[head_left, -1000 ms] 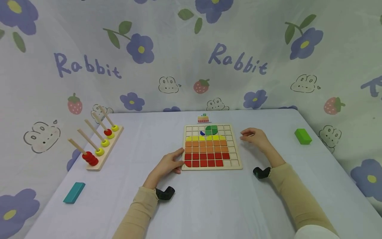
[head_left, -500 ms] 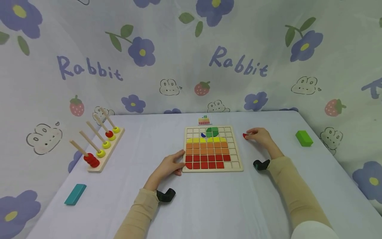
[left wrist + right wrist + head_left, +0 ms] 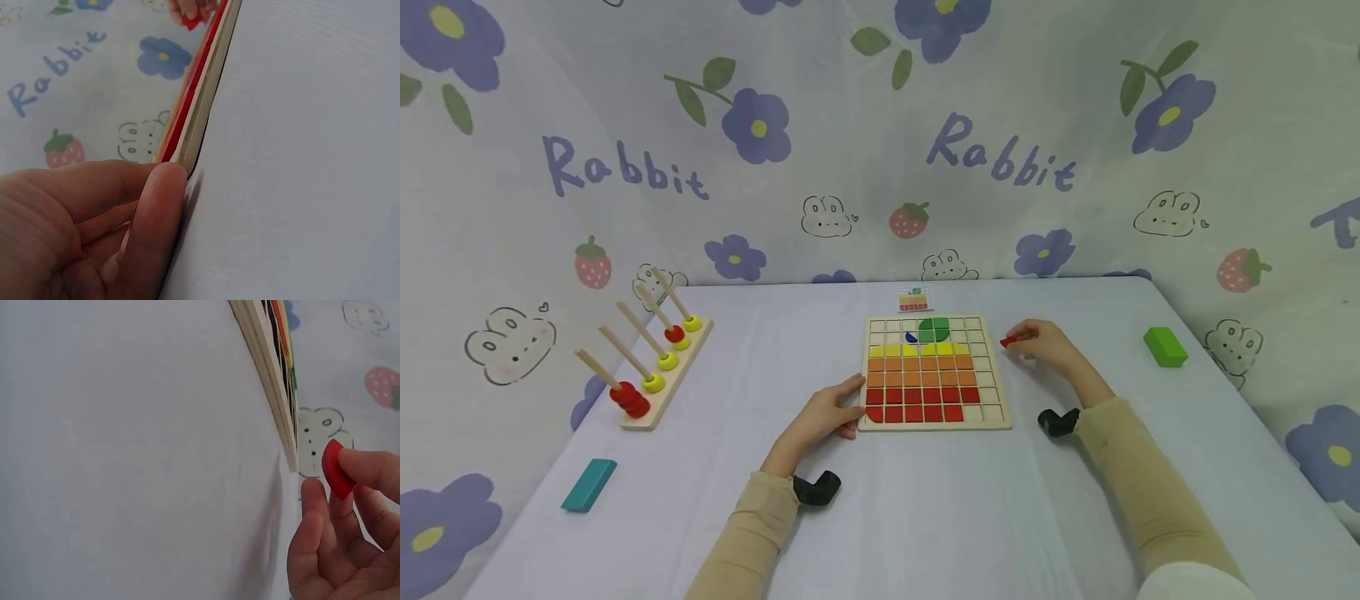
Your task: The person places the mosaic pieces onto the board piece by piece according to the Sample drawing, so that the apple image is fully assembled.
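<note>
A square wooden grid board (image 3: 992, 367) lies mid-table, filled with rows of red, orange and yellow tiles, a green rounded shape and a small blue piece. Against its lower left edge rests my left hand (image 3: 822, 414), thumb at the corner and index finger farther up the side. My right hand (image 3: 1047, 343) is just off the board's right side, above the cloth. Thumb and finger of it pinch a small red tile (image 3: 337, 470) with one curved edge.
A small picture card (image 3: 914, 299) lies behind the board. To the left stands a peg stacker (image 3: 677, 367) with red and yellow beads, and a teal block (image 3: 589, 485) lies nearer. A green block (image 3: 1165, 347) sits at the far right.
The red tile has come into sight in my right hand, which has shifted slightly left toward the board over the last half second. My left hand keeps its place at the board.
</note>
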A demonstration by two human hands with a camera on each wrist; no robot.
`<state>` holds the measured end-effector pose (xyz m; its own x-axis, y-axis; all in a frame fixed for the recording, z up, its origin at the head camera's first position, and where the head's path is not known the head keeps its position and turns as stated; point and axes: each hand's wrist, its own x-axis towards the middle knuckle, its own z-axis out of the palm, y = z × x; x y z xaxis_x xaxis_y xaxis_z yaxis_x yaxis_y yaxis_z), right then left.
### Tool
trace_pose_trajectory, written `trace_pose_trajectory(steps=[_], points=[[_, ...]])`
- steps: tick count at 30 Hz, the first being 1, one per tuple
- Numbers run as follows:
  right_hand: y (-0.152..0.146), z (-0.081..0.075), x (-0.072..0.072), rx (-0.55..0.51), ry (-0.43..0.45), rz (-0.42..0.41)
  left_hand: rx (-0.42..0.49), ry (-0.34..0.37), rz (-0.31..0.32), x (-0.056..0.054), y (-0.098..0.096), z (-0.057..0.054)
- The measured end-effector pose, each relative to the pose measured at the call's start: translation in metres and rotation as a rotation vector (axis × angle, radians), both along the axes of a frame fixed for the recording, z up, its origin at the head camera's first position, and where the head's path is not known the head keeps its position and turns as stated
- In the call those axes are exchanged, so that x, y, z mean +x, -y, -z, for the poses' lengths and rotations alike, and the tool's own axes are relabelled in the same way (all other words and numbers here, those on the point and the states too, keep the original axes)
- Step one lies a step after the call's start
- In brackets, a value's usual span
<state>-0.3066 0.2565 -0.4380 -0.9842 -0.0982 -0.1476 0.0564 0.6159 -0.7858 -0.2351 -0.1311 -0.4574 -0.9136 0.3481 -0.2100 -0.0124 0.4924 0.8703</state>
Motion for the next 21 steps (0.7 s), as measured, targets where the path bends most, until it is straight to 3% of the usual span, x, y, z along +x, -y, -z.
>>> trace_pose_trajectory(steps=[6,11,17,21], points=[[0.020,-0.007,0.024,-0.153,0.104,-0.118,0.007,0.004,-0.003,-0.002,0.000,0.003],[0.034,-0.005,0.040,-0.181,0.179,-0.222,0.003,-0.007,-0.005,-0.002,0.000,0.003],[0.046,-0.002,0.050,-0.137,0.175,-0.292,0.011,-0.012,-0.009,-0.002,-0.001,0.003],[0.054,-0.001,0.056,-0.053,0.124,-0.326,-0.001,-0.010,-0.004,-0.003,-0.001,0.003]])
